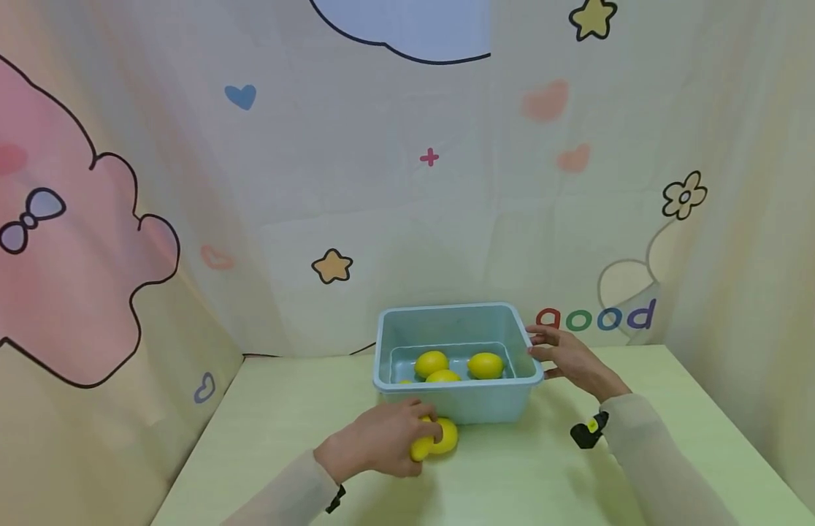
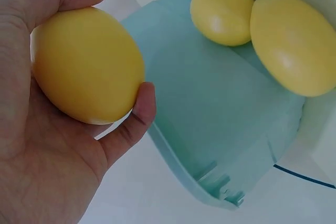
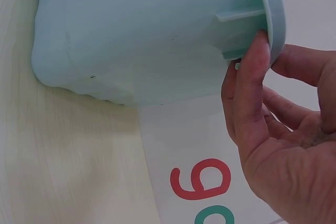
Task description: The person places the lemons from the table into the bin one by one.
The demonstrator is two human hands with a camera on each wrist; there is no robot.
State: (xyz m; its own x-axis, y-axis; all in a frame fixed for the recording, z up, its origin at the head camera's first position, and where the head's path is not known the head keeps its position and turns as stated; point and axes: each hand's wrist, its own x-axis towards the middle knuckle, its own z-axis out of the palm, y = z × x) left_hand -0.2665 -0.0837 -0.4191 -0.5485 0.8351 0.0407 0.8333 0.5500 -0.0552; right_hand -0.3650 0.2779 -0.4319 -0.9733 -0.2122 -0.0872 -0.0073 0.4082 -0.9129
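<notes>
My left hand (image 1: 388,438) grips a lemon (image 2: 89,66), thumb on one side and fingers curled round the other, just in front of a light blue plastic bin (image 1: 480,404). Two more lemons (image 2: 223,14) touch each other beside the bin in the left wrist view; the head view shows only one lemon (image 1: 448,436) there, partly behind the held one. Inside the bin lie several lemons (image 1: 486,365), some partly hidden by the front wall. At the bin's right side my right hand (image 1: 575,363) pinches the rim (image 3: 276,19) between thumb and fingers.
The bin stands on a pale wood-grain table (image 1: 296,416), near its back edge. A printed curtain (image 1: 381,197) hangs behind and at both sides, with the coloured word "good" (image 1: 594,318) right of the bin.
</notes>
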